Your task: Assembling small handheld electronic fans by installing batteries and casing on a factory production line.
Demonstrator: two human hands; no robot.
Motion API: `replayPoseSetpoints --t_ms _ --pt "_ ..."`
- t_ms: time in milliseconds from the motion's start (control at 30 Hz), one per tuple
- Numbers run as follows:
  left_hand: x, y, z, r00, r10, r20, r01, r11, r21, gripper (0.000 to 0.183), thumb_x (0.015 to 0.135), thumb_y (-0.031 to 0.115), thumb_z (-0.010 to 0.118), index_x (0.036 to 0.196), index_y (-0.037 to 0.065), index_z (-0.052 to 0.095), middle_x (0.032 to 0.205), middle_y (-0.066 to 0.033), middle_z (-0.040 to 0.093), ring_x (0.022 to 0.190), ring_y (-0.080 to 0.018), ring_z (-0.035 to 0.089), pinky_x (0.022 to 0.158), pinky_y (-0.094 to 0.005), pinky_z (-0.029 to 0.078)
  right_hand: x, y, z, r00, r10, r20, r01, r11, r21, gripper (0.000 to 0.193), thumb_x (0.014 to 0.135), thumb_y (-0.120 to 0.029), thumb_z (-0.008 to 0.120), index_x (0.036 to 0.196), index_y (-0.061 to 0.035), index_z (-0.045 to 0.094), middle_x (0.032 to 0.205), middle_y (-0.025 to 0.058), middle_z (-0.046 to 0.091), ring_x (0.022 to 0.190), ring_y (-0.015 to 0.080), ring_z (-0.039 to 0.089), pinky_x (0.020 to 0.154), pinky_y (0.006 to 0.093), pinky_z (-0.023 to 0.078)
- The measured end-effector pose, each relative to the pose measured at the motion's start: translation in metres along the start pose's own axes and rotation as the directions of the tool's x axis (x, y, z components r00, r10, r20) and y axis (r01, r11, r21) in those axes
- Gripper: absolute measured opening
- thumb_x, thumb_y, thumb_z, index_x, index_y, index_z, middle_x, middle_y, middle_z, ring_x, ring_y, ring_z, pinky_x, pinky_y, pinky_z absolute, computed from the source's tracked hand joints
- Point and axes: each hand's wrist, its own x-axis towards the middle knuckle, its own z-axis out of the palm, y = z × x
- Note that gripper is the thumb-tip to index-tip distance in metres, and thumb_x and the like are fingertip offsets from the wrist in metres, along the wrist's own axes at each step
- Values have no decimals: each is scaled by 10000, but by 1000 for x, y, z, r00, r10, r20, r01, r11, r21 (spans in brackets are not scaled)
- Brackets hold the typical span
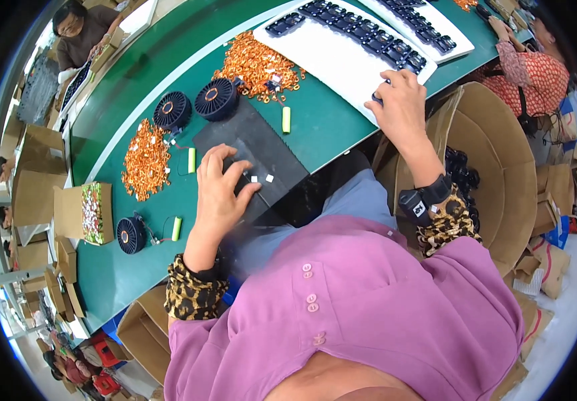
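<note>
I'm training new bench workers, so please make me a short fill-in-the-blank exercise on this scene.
1. The person's ____ hand is at the white tray.
2. Near the left hand, the small squares on the black mat are coloured ____.
3. The round, ribbed black fans on the green table number ____.
4. The small pieces heaped on the table are coloured ____.

Missing words: right; white; three; orange.

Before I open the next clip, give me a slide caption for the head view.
Right hand at a dark part over a white slab; left hand over a black mat.
</note>
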Motion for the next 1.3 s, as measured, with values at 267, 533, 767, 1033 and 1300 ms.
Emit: replayPoseSetpoints --t_ms 267,533,767,1033,1300 --pt "-2 -13 2 999 -31 -17 31 999 -9 248 673 81 736 903 45 652 1060 -113 552 1077 -300 513 916 -404 410 -9 11 -3 978 56 199 -22 986 -167 156 684 -181 732 801 -79 711 1167 15 589 1163 247 440 910 459 355" --pt "-3 -4 11 990 -118 -81 124 990 73 208 677 132 748 864 61 688 943 -56 607 1026 -258 540 868 -390 416 -7 15 11 986 43 160 -20 989 -146 53 723 -127 677 753 -86 665 1147 2 600 1161 242 447 895 465 365" --pt "-6 2 15 996 -9 87 25 982 -190 103 745 92 682 840 65 651 800 -73 633 832 -283 601 750 -401 465 -10 27 21 994 -68 88 73 996 -57 63 722 -125 675 763 -90 642 1086 22 631 1075 285 525 835 452 433" --pt "-76 -41 -62 746 -502 -438 458 864 -209 156 768 104 689 921 74 682 890 -112 681 810 -254 666 723 -326 524 -9 31 12 981 -173 -89 168 984 -56 119 796 -134 658 889 -60 658 1065 65 641 1045 293 541 871 423 434" --pt "-165 4 -158 621 -673 -402 734 319 599 194 794 272 650 769 81 667 759 -125 647 780 -313 643 714 -449 506 5 -47 -2 901 -373 -221 416 888 198 78 818 -22 635 892 -7 651 1030 91 652 1042 290 555 915 402 420"
